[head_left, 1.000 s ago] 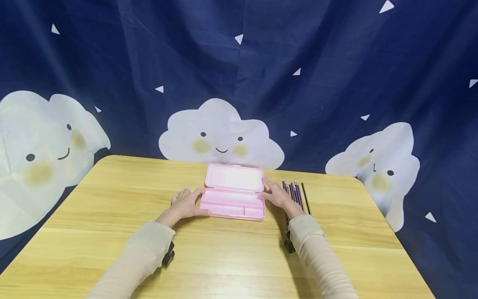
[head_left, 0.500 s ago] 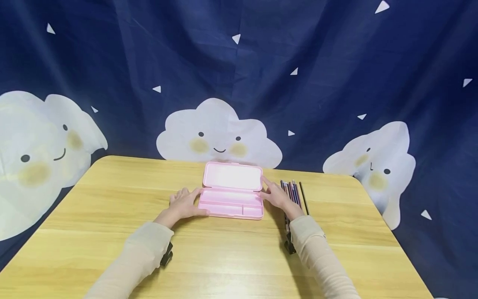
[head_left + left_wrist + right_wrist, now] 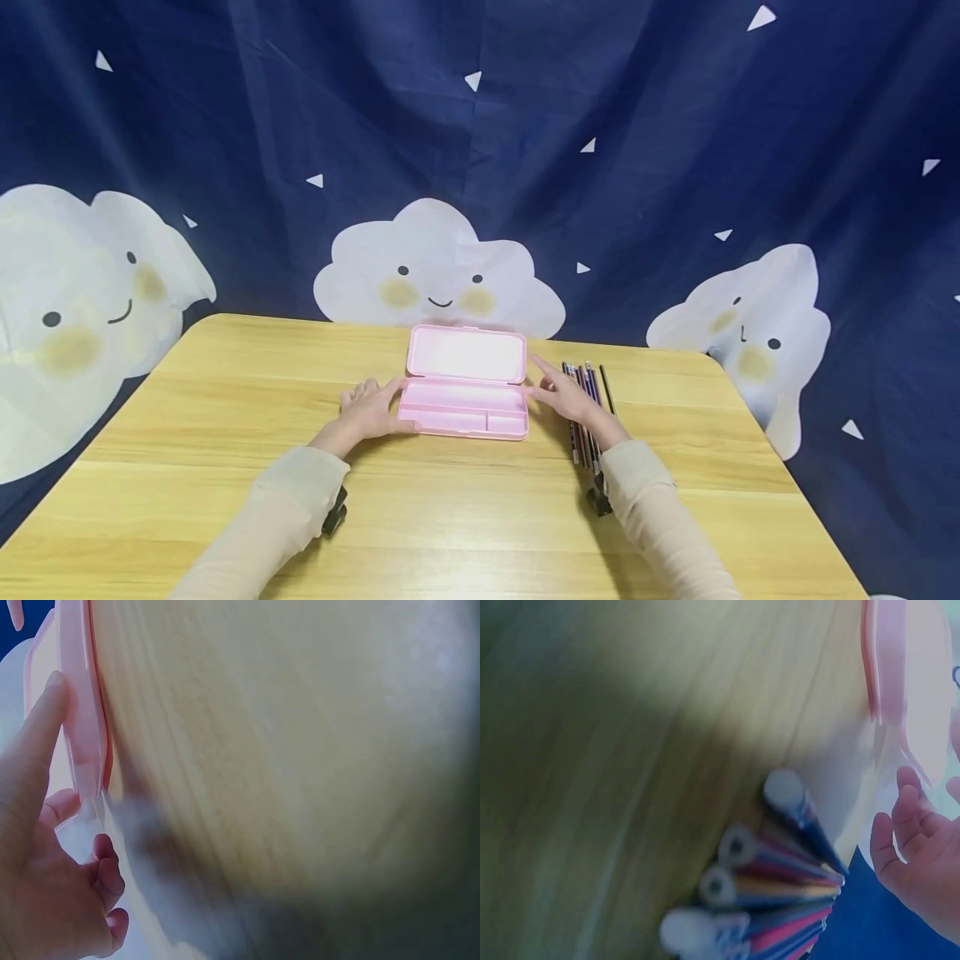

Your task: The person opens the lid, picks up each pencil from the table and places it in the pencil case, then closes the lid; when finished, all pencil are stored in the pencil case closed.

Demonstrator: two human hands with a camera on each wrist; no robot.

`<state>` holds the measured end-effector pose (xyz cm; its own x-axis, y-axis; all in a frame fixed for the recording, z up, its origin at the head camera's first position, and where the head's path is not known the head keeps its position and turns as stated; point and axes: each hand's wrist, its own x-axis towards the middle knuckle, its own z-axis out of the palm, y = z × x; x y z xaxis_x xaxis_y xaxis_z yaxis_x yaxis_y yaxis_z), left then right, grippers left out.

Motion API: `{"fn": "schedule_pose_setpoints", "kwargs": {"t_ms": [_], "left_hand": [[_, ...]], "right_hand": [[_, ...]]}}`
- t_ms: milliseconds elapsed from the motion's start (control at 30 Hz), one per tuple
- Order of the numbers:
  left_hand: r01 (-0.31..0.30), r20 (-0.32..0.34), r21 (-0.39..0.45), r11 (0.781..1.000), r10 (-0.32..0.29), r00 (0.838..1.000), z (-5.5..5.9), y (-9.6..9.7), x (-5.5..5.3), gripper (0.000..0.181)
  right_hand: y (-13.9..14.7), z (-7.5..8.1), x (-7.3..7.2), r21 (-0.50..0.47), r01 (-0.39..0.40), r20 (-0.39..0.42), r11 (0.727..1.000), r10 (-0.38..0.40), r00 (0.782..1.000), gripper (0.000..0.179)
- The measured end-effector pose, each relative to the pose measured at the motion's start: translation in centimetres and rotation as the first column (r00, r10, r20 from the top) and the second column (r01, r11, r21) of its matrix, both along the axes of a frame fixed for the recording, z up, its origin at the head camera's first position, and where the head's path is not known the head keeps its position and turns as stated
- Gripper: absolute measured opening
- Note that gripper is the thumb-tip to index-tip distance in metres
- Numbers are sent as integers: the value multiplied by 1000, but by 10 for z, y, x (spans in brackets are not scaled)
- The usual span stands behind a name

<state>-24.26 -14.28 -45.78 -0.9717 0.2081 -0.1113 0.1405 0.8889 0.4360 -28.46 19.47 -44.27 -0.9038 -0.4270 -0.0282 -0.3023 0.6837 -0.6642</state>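
The left hand (image 3: 369,412) has thumb and forefinger spread apart, touching the left end of the open pink case (image 3: 461,396). The right hand (image 3: 573,398) is spread, its thumb just beside the case's right end (contact I cannot tell). The case lies toward the table's far edge, its long axis running left to right; its lid (image 3: 467,354) leans open away from the person, its compartments facing up. Just right of it, partly under the right hand and wrist, pencils (image 3: 776,889) point away from the person, crosswise to the case. Open room on the table (image 3: 450,517) stretches between the forearms. Behind its far edge hangs a blue curtain (image 3: 525,150).
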Motion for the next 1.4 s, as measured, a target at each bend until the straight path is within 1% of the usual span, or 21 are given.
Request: {"fn": "schedule_pose_setpoints", "kwargs": {"t_ms": [167,333,467,700,900,1067,1267,1400], "left_hand": [[-9,1,-6,1000,9,1000,-1,-1,-1,91],[-9,0,-2,1000,9,1000,-1,-1,0,90],[-9,1,3,1000,9,1000,-1,-1,1,90],[-6,5,2,1000,6,1000,0,-1,1,90],[-7,7,9,1000,7,1000,1,-1,0,88],[-7,8,4,1000,7,1000,1,0,-1,87],[-6,8,8,1000,5,1000,0,1,-1,87],[-3,10,4,1000,3,1000,0,1,-1,88]], "right_hand": [[12,5,4,-27,-27,-30,999,26,999,66],[28,6,8,-49,-24,-71,999,20,997,65],[44,5,10,-60,-7,-80,998,2,997,64],[71,5,15,-68,54,-53,996,-58,997,63],[88,5,19,-40,112,-43,993,-113,993,64],[99,2,20,-12,126,-22,992,-127,992,64],[108,-2,23,24,133,25,991,-134,991,64],[111,-6,24,54,140,29,989,-142,989,65]]}}
